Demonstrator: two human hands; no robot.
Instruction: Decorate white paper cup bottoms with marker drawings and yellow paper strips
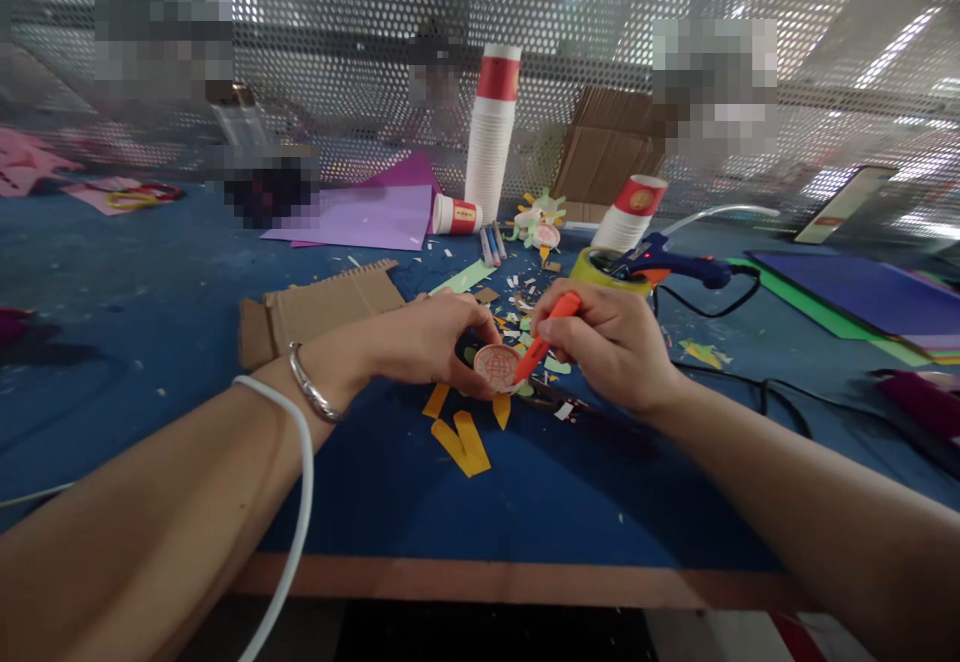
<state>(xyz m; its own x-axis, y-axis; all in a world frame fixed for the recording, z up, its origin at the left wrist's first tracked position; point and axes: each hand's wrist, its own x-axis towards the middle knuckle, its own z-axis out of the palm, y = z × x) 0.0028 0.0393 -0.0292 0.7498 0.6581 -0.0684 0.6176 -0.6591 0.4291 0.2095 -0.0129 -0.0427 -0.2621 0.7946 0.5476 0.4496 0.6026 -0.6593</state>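
Observation:
A small round disc with a red line pattern (496, 367) is gripped at its left edge by the fingers of my left hand (442, 340). My right hand (611, 342) is closed round an orange marker (551, 334), whose lower end meets the right edge of the disc. Just below the disc lie bent yellow paper strips (463, 442) and a pointed yellow piece (502, 410). A dark object, partly hidden, sits behind my left fingers. Paper scraps (517, 297) are scattered beyond my hands.
Flat cardboard (330, 307) lies left. Behind stand a tall cup stack (491, 142), a tipped cup (456, 215) and a paper flower (541, 222). A blue glue gun (675, 264) rests by yellow tape (592, 264), its black cord trailing right. Coloured sheets (862, 292) lie far right.

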